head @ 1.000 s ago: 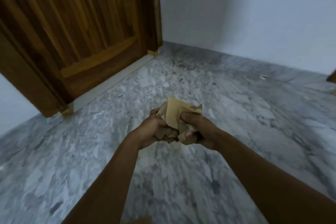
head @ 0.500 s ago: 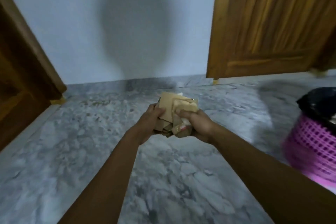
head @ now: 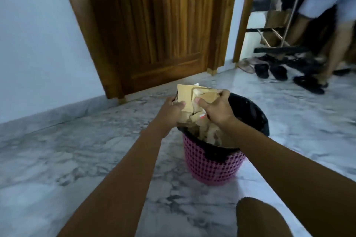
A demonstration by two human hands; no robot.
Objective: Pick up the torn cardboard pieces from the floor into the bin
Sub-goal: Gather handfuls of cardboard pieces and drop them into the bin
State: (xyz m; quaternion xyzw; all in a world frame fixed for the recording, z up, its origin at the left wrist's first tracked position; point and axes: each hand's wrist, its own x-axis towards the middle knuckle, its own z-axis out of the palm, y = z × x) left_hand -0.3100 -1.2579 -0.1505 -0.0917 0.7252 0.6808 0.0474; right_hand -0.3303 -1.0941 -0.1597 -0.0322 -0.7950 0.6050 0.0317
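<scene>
**Cardboard wad held over bin rim, both hands gripping**

Torn cardboard pieces (head: pixel 187 100): crumpled tan wad w/ one flat sheet facing the camera, held in the air over the near-left rim of the bin (head: pixel 212 165). Left hand (head: pixel 172 112) clasps the wad's left edge, thumb laid across the flat sheet. Right hand (head: pixel 215 109) clasps the right side, fingers curled over the top edge, thumb pressed on the front. The two thumbs sit just beside each other. Wad's lower edge hangs at about rim level; can't tell if it touches the cardboard scraps (head: pixel 210 132) lying inside the bin, below the right hand.

Bin is a pink lattice basket w/ a black liner bag (head: pixel 250 113) folded over the rim, upright on the marble floor (head: pixel 96 159). Hands & wad cover the near-left part of the mouth; the far & right parts of the opening show.

Grey-white marble runs wide to the left of the bin & on past it to the wooden door (head: pixel 154 25), which stands well apart behind. White wall (head: pixel 38 34) w/ marble skirting bounds the left side.

Right bkgd, well apart from bin: a doorway w/ a metal rack (head: pixel 285 50), dark sandals (head: pixel 269 70) on the floor & a second person's legs (head: pixel 308 34). Wearer's own knee (head: pixel 258 217) sits at the bottom edge, near the bin's base on the right.
</scene>
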